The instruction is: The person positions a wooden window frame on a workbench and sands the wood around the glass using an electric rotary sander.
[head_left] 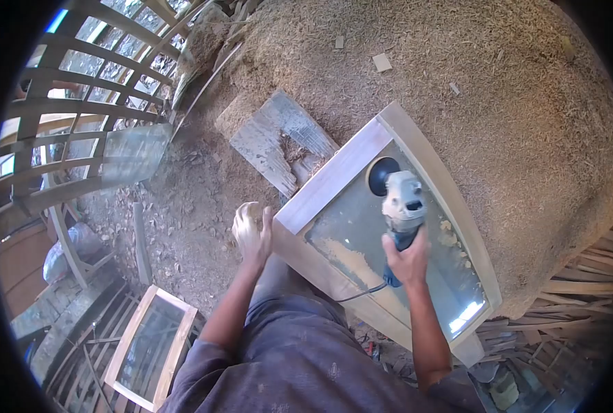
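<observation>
A wooden frame with a glass pane (337, 224) lies across the middle, its corner near my left hand. My right hand (410, 258) is wrapped round the body of a power grinder (403, 199) with a round dark disc (382, 176) at its head, over the upper part of the glass. A cord runs from the tool's lower end toward my body. My left hand (253, 230) is at the frame's left corner, fingers curled apart, nothing visible in it. Sawdust patches (344, 256) lie on the glass.
A large sawdust heap (485, 89) rises beyond the frame. A weathered board (269, 134) lies behind its left edge. A smaller glazed frame (117, 372) stands at lower left, below a wooden lattice (79, 107). Wood strips (582, 286) are piled at right.
</observation>
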Demonstrator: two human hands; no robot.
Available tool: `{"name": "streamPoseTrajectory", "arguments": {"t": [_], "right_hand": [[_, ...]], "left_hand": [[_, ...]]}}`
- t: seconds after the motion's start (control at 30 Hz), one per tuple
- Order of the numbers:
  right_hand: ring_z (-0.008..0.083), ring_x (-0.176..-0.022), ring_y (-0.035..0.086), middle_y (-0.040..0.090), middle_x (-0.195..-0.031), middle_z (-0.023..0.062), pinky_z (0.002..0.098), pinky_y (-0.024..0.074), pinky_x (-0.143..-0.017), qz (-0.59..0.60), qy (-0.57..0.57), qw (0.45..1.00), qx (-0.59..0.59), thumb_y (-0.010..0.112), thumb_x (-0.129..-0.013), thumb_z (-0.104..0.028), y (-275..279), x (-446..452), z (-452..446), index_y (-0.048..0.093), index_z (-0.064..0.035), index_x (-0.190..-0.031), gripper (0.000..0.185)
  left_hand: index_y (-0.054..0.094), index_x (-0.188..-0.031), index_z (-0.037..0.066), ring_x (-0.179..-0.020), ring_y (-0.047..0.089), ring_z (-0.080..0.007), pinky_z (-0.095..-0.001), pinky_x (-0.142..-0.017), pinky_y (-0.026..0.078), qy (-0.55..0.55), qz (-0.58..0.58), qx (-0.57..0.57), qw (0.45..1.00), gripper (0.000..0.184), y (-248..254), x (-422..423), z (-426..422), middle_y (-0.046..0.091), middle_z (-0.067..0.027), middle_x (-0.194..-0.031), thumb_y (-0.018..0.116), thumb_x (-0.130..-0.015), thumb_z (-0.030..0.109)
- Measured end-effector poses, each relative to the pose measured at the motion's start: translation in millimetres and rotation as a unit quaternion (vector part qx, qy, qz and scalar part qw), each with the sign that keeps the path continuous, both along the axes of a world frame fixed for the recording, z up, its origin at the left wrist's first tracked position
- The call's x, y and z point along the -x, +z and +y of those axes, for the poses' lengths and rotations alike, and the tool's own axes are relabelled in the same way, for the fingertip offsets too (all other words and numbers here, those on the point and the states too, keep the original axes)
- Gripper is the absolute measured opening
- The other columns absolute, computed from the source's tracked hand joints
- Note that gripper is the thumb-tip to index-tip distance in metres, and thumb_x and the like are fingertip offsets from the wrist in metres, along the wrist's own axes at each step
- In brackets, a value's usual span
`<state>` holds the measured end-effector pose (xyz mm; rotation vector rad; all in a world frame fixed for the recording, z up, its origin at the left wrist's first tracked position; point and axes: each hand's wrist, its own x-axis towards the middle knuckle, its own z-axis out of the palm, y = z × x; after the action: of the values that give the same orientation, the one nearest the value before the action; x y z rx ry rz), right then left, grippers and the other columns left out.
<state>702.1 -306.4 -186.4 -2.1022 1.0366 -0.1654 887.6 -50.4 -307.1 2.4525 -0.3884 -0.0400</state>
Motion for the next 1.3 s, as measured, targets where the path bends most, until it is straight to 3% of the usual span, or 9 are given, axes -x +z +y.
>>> {"name": "streamPoseTrajectory", "arguments": {"t": [0.17,0.53,0.67,0.73,0.9,0.97,1.07,1.2,1.3], "right_hand": [[0.0336,-0.097,0.068,0.068,-0.109,0.0225,0.0406,0.052,-0.089,0.007,-0.035,0.999,-0.005,0.077,-0.078,-0.021,7.4,24.4,-12.6,0.049,0.0082,-0.131,0.067],[0.034,-0.104,0.067,0.066,-0.115,0.024,0.0423,0.0504,-0.093,-0.022,-0.025,0.999,-0.024,0.077,-0.078,-0.022,15.2,73.4,22.3,0.05,0.0082,-0.131,0.067],[0.0379,-0.103,0.068,0.067,-0.112,0.0248,0.0436,0.0514,-0.092,-0.028,-0.007,0.999,-0.032,0.077,-0.077,-0.021,23.3,89.2,32.7,0.051,0.0077,-0.129,0.065],[0.0403,-0.102,0.068,0.068,-0.11,0.0254,0.0444,0.0518,-0.091,-0.032,0.001,0.999,-0.031,0.077,-0.076,-0.021,23.9,90.4,34.6,0.052,0.0072,-0.129,0.065],[0.0513,-0.095,0.065,0.067,-0.105,0.0296,0.054,0.0526,-0.081,0.113,0.142,0.983,0.03,0.075,-0.078,-0.025,12.4,53.9,34.0,0.049,0.0023,-0.127,0.063],[0.0509,-0.091,0.066,0.068,-0.104,0.0288,0.0563,0.0528,-0.078,0.125,0.166,0.978,0.033,0.074,-0.078,-0.026,1.6,33.5,42.2,0.047,0.0005,-0.123,0.059],[0.0464,-0.09,0.068,0.068,-0.1,0.0269,0.0541,0.0554,-0.079,0.113,0.269,0.954,0.065,0.075,-0.077,-0.026,-16.7,8.2,55.3,0.046,-0.0003,-0.13,0.065],[0.0454,-0.089,0.069,0.067,-0.1,0.0268,0.0536,0.0557,-0.079,0.126,0.295,0.946,0.046,0.075,-0.077,-0.027,-29.8,-11.9,69.1,0.045,0.0001,-0.132,0.068],[0.045,-0.089,0.069,0.068,-0.1,0.0261,0.0531,0.056,-0.079,0.136,0.309,0.939,0.063,0.074,-0.078,-0.026,-35.7,-22.4,66.9,0.046,0.0006,-0.131,0.067]], "left_hand": [[0.063,-0.087,0.002,-0.079,0.068,-0.0436,-0.0508,-0.071,0.052,-0.114,0.227,-0.086,0.963,0.052,-25.2,9.2,6.6,0.066,-0.0251,-0.078,0.056,-0.099,0.052],[0.065,-0.091,0.002,-0.085,0.067,-0.0452,-0.0529,-0.075,0.051,-0.106,0.252,-0.131,0.953,0.055,-28.1,22.1,42.0,0.068,-0.0245,-0.082,0.061,-0.095,0.056],[0.064,-0.112,0.002,-0.103,0.064,-0.0373,-0.0496,-0.093,0.047,-0.064,-0.02,-0.033,0.997,0.049,-17.9,40.4,41.7,0.069,-0.0189,-0.103,0.07,-0.092,0.046],[0.062,-0.117,0.001,-0.106,0.064,-0.0338,-0.046,-0.095,0.048,-0.091,0.006,0.091,0.992,0.05,12.1,71.9,27.4,0.067,-0.0201,-0.108,0.069,-0.093,0.044],[0.055,-0.131,0.002,-0.118,0.058,-0.0226,-0.0388,-0.098,0.047,-0.194,0.47,0.287,0.812,0.054,52.9,161.5,-38.7,0.064,-0.0117,-0.12,0.058,-0.101,0.047],[0.054,-0.135,0.003,-0.121,0.056,-0.0208,-0.0374,-0.099,0.045,-0.03,0.618,0.415,0.667,0.052,52.4,177.5,-49.6,0.061,-0.0085,-0.127,0.053,-0.105,0.045],[0.056,-0.12,0.005,-0.108,0.056,-0.019,-0.0338,-0.094,0.044,0.008,0.322,0.278,0.905,0.031,-5.0,183.4,13.5,0.058,-0.0074,-0.113,0.05,-0.106,0.033],[0.059,-0.108,0.002,-0.098,0.056,-0.0173,-0.0336,-0.087,0.045,0.302,0.173,0.205,0.915,0.031,-16.8,93.5,62.4,0.058,-0.0086,-0.101,0.051,-0.106,0.032],[0.061,-0.108,0.001,-0.089,0.057,-0.0151,-0.0314,-0.081,0.046,0.287,0.274,0.296,0.869,0.03,-66.8,51.4,70.4,0.061,-0.0073,-0.097,0.054,-0.105,0.03]]}}
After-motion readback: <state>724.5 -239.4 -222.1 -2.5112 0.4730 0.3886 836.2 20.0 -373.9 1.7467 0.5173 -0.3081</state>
